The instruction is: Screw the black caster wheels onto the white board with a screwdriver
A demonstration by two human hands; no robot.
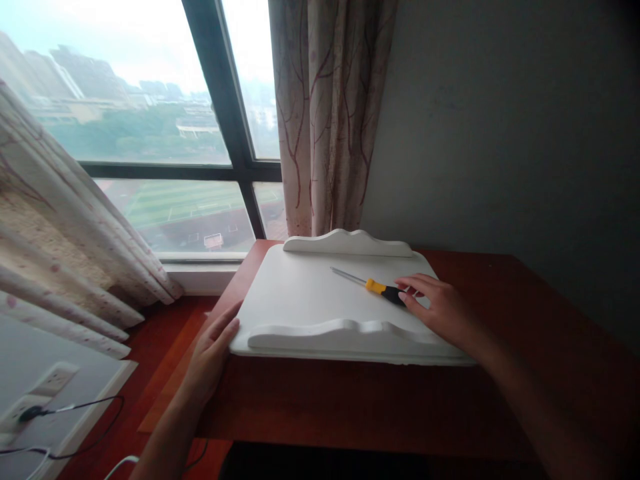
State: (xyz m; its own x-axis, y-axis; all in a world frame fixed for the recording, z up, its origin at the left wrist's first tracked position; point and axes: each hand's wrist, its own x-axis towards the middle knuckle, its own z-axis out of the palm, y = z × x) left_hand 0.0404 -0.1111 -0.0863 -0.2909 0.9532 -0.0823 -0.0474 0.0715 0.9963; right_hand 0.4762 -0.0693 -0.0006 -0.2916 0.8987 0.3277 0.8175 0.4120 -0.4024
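A white wooden board with rounded corners (300,290) lies on the brown table. Two scalloped rails stand up from it, a far rail (345,243) and a near rail (320,333). On its left edge rests my left hand (213,347), the fingers stretched out along the side and not wrapped round it. A screwdriver with a yellow and black handle (376,287) slants across the board, its metal shaft pointing to the far left. My right hand (437,307) has thumb and fingertips around the black end of the handle. Whether the screwdriver touches the board I cannot tell.
The board sits on a reddish-brown table (500,300), against a grey wall (500,133). A window (160,213) with curtains (325,120) is at the back left. At lower left, a wall socket (55,380) has a plug and black cable.
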